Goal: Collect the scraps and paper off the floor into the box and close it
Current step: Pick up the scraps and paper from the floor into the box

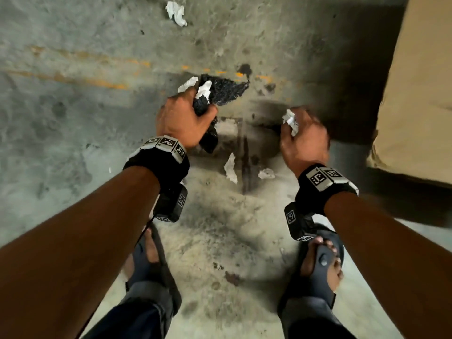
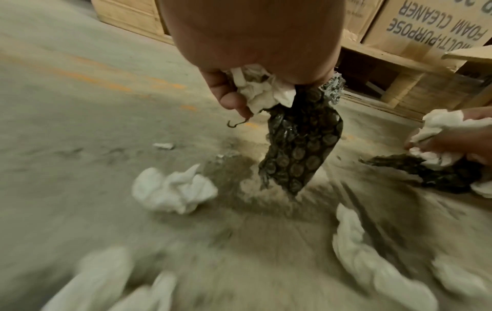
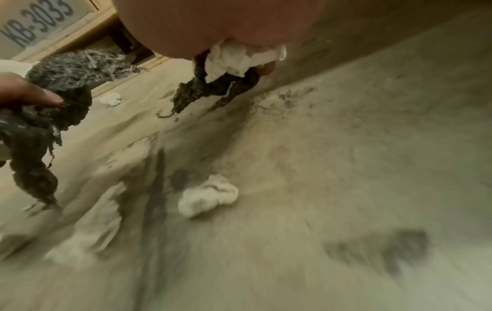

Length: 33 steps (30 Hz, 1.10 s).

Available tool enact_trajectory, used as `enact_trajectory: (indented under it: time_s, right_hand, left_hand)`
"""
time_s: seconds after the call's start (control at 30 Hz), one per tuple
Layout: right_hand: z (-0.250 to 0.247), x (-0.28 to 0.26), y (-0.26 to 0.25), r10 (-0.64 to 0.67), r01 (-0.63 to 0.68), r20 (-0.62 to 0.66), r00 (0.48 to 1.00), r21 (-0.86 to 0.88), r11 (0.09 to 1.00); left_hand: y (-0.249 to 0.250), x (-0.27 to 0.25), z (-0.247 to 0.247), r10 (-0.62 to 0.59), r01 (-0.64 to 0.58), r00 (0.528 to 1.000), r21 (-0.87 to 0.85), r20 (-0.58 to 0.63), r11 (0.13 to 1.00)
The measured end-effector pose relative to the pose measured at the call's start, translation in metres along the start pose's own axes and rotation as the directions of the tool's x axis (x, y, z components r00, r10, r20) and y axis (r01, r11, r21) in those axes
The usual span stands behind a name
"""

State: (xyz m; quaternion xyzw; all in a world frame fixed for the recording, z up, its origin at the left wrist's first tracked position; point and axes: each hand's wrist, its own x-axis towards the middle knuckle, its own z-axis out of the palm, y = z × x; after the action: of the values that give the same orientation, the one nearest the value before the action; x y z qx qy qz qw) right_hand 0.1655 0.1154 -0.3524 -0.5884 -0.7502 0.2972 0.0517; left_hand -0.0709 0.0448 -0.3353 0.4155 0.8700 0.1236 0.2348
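Observation:
My left hand grips black bubble-wrap scraps together with crumpled white paper; in the left wrist view the black scrap hangs down below the paper. My right hand holds a wad of white paper and a dark scrap under the paper. The brown cardboard box stands at the right, just beyond my right hand. Loose white paper bits lie on the floor between my hands, and another piece lies farther ahead.
The floor is stained grey concrete with worn orange lines. My two feet in dark sandals stand below my hands. Wooden pallets and printed cartons line the far side.

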Motion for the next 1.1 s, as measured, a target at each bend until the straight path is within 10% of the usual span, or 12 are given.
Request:
enact_trajectory:
  time_s: [0.4,1.1]
  right_hand:
    - [0.023,-0.105,0.019,-0.035,0.091,0.228,0.973,-0.239,0.967]
    - [0.025,-0.07,0.015,-0.092,0.272,0.435,0.896,-0.372,0.887]
  left_hand:
    - [-0.013,-0.123,0.045,0.056,-0.056,0.982,-0.008,0.181,0.998]
    - [0.003,-0.109,0.065,0.095,-0.17,0.944,0.22,0.316,0.961]
